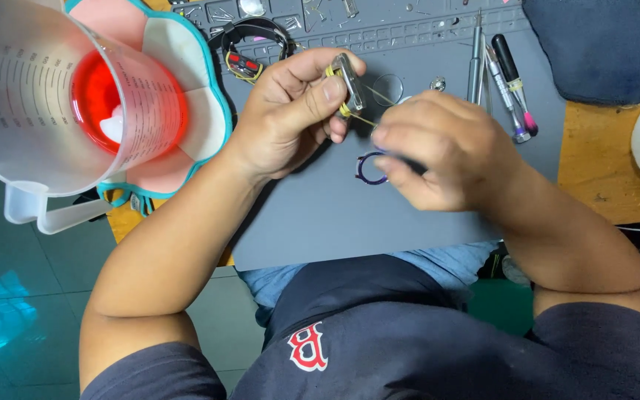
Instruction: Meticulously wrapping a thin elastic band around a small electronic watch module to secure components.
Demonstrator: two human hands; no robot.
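**A:** What is the left hand gripping?

**B:** It is pinching a small flat metal piece, rectangular and shiny, between thumb and fingers. Yellow bands are wrapping its ends, and a thin yellowish thread is running from it toward the right hand.

**A:** And the right one?

**B:** It is curling over, fingers drawn close together near the thread; I cannot tell what it is holding, since the fingers are hiding their tips. Just under it a small purple ring is lying on the mat.

**A:** What is the surface looking like?

**B:** A smooth grey mat with moulded trays along its far edge is covering a wooden table. Slim metal tools and a black pen with a pink tip are lying at the right, beside a dark cloth bag.

**A:** Anything at the left?

**B:** A clear plastic measuring jug with red inside is standing close to the camera, over a pink pad with a teal rim. Below, a teal tiled floor is showing.

**A:** The arms?

**B:** Both forearms are bending inward, hands nearly meeting above the mat.
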